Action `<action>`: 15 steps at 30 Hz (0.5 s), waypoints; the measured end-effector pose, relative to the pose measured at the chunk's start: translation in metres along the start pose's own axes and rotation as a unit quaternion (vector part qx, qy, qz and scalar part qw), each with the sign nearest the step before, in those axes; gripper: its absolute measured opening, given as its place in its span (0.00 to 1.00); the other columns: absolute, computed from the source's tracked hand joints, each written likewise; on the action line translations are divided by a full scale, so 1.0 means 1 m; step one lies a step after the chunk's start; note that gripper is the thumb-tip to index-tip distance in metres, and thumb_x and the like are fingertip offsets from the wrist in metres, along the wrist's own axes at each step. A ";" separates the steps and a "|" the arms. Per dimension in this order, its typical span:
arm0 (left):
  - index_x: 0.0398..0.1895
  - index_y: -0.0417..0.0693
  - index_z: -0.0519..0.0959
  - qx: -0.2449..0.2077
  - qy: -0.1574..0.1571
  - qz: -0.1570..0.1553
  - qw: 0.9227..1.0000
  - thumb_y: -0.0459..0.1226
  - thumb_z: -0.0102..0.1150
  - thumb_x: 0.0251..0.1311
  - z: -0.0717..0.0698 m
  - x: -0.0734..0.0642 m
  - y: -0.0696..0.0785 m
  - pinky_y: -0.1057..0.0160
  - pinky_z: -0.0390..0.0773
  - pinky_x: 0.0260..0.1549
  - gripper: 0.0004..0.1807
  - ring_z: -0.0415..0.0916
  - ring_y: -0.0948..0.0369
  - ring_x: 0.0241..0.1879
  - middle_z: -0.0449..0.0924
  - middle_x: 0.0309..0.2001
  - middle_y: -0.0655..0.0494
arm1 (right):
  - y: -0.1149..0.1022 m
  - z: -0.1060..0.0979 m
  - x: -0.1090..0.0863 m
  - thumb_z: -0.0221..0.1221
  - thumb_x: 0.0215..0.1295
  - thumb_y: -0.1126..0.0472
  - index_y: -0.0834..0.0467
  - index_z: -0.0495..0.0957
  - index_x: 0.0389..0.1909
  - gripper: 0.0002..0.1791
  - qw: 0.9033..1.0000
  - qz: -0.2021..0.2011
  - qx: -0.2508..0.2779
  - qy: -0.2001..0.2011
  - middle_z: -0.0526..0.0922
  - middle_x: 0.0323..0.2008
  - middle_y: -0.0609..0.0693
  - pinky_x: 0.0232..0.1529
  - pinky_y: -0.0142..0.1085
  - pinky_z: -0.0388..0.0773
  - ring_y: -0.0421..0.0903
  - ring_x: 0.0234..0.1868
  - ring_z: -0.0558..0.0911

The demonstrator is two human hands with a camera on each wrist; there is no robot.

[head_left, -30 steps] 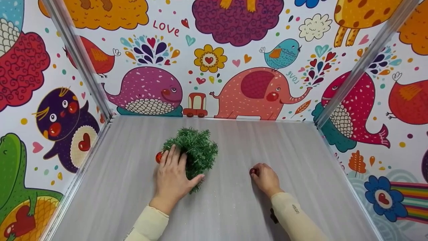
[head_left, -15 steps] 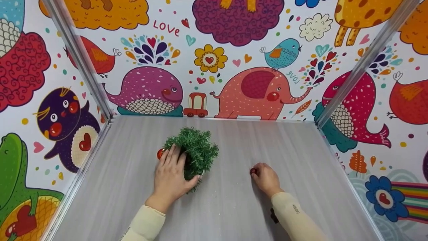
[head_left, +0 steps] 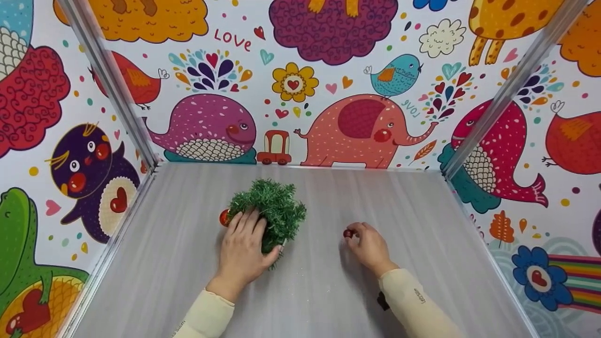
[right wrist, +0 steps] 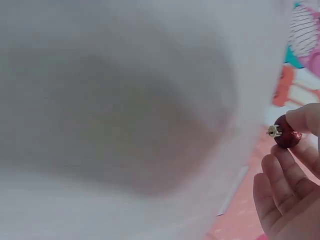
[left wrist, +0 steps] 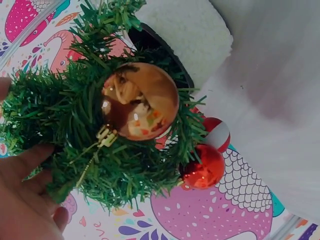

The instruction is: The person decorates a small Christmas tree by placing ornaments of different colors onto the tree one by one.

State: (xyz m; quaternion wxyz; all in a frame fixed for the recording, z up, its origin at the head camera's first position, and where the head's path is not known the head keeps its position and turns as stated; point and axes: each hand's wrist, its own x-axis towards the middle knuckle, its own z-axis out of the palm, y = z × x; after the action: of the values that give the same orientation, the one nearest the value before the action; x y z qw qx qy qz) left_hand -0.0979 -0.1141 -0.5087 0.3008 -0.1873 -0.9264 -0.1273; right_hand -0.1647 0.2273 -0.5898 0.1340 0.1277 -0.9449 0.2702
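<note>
My left hand (head_left: 244, 249) lies over a small artificial Christmas tree (head_left: 277, 206) and grips it, fingers among the green needles and thumb spread to the other side. In the left wrist view, a large shiny gold-copper bauble (left wrist: 142, 102) hangs on the tree, with a red bauble (left wrist: 202, 167) and a red-and-white bauble (left wrist: 217, 135) near its edge. The tree's white base (left wrist: 192, 35) shows there too. To the right, my right hand (head_left: 371, 249) pinches a small dark red bauble (right wrist: 287, 132) between thumb and fingers, its gold cap facing outward.
The grey wood-grain table (head_left: 324, 291) has small glitter specks in front of the tree. Metal-edged walls with cartoon animals, such as a printed elephant (head_left: 357, 136), enclose the back and sides. A dark strap (head_left: 383, 300) shows below the right forearm.
My right hand has moved slightly left and away from me with the dark red bauble, which shows more clearly at the fingertips. The left hand has shifted only slightly on the tree.
</note>
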 end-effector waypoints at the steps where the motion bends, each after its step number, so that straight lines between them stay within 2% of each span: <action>1: 0.52 0.37 0.80 0.000 0.002 0.001 1.000 0.57 0.67 0.52 0.000 0.000 0.001 0.45 0.60 0.67 0.35 0.68 0.44 0.64 0.74 0.61 0.39 | -0.006 -0.003 0.001 0.70 0.57 0.62 0.56 0.83 0.42 0.12 1.000 -0.005 0.011 0.003 0.82 0.38 0.48 0.39 0.45 0.80 0.48 0.38 0.82; 8: 0.49 0.38 0.82 -0.009 0.021 0.008 1.000 0.55 0.69 0.51 -0.001 0.001 0.003 0.46 0.61 0.67 0.32 0.71 0.44 0.62 0.78 0.57 0.39 | -0.051 -0.028 0.005 0.69 0.61 0.60 0.56 0.82 0.47 0.14 0.993 -0.046 0.112 0.012 0.84 0.41 0.45 0.43 0.45 0.82 0.46 0.39 0.84; 12: 0.44 0.39 0.83 -0.024 0.055 0.019 0.998 0.52 0.70 0.50 0.002 0.001 0.004 0.46 0.63 0.65 0.28 0.74 0.44 0.58 0.80 0.51 0.41 | -0.072 -0.038 0.006 0.68 0.63 0.60 0.55 0.82 0.48 0.13 0.985 -0.092 0.146 0.012 0.84 0.42 0.43 0.43 0.43 0.82 0.44 0.39 0.84; 15: 0.39 0.41 0.83 -0.034 0.088 0.032 0.995 0.50 0.71 0.49 0.003 0.002 0.006 0.46 0.67 0.61 0.23 0.78 0.45 0.50 0.82 0.44 0.44 | -0.086 -0.044 0.004 0.68 0.63 0.59 0.54 0.82 0.48 0.13 0.979 -0.121 0.166 0.012 0.83 0.42 0.42 0.42 0.40 0.82 0.45 0.39 0.84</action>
State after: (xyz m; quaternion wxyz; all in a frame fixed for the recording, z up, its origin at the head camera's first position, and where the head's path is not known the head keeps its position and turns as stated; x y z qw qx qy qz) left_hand -0.0986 -0.1075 -0.5096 0.3782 -0.2151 -0.8851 -0.1654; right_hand -0.1338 0.1801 -0.5117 0.1540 0.2583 -0.8628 0.4063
